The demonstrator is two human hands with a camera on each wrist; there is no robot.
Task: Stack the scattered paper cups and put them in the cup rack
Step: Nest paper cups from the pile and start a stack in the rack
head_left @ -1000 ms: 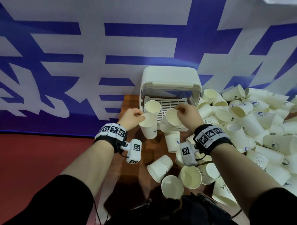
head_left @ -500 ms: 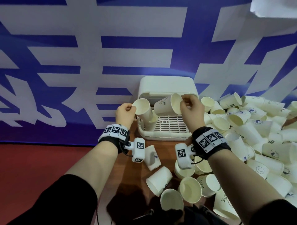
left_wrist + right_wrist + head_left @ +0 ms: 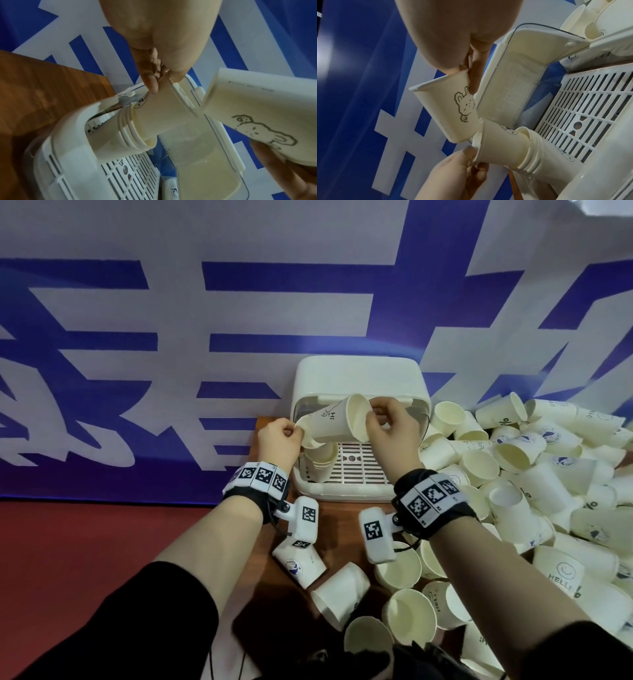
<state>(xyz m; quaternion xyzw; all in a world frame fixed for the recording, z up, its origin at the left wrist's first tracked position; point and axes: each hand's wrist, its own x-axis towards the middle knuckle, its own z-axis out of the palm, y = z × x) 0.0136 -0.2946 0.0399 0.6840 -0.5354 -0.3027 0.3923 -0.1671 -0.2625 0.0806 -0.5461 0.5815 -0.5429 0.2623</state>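
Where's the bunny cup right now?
Head view, centre: the bunny cup is pinched by the right hand above the rack, its base meeting the left hand's cup.

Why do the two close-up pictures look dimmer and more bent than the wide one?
Head view: bright and evenly lit, banner lines bowed by the wide lens. Left wrist view: dim, yellowish, left hand looming and soft. Right wrist view: right hand blurred, bunny cup sharper.

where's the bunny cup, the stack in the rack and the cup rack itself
bunny cup (image 3: 453, 108), right wrist view, side wall by the drawing
stack of cups (image 3: 537, 152), right wrist view, ribbed rims of the nested cups
cup rack (image 3: 359, 378), head view, top of its cover
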